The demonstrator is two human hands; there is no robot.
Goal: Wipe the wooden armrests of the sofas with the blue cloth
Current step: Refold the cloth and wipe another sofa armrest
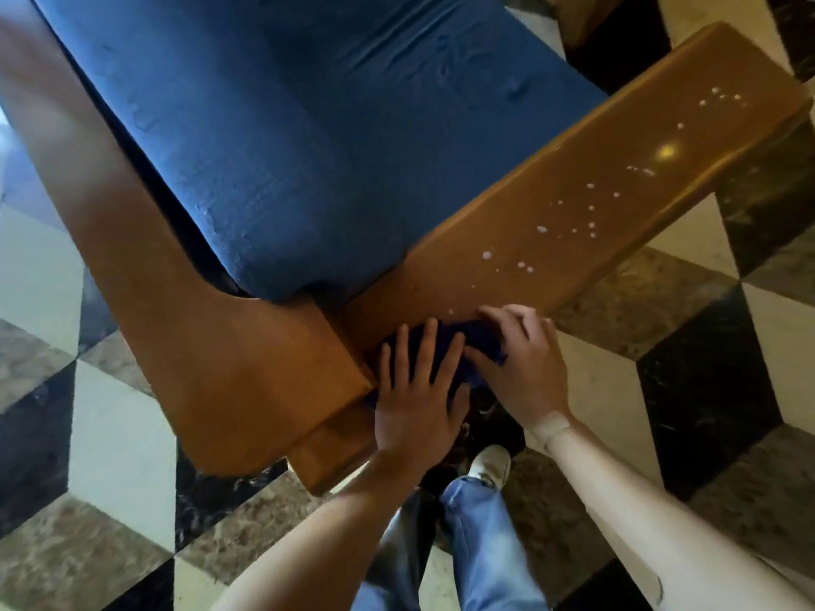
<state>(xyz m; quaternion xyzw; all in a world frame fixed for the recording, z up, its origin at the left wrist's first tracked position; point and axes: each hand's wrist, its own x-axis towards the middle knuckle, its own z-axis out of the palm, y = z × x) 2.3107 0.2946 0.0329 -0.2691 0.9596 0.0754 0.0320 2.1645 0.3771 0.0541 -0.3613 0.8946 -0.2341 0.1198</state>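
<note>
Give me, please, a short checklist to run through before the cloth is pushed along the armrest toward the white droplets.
1. Blue cloth lies on the wooden armrest: ok.
2. Left hand flat on the cloth: ok.
3. Right hand pressing the cloth's far edge: ok.
4. White droplets already wiped: not ok, they remain ahead.
5. Path along the armrest free of objects: ok.
6. Cloth dampness: cannot tell.

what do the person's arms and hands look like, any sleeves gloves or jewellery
Both arms are bare from wrist to where the picture cuts them off: no sleeves show. The left hand and the right hand wear no gloves, and no rings, watch or bracelet can be seen. Fingernails look short and unpainted. Below them, blue jeans and a pale shoe show.
</note>
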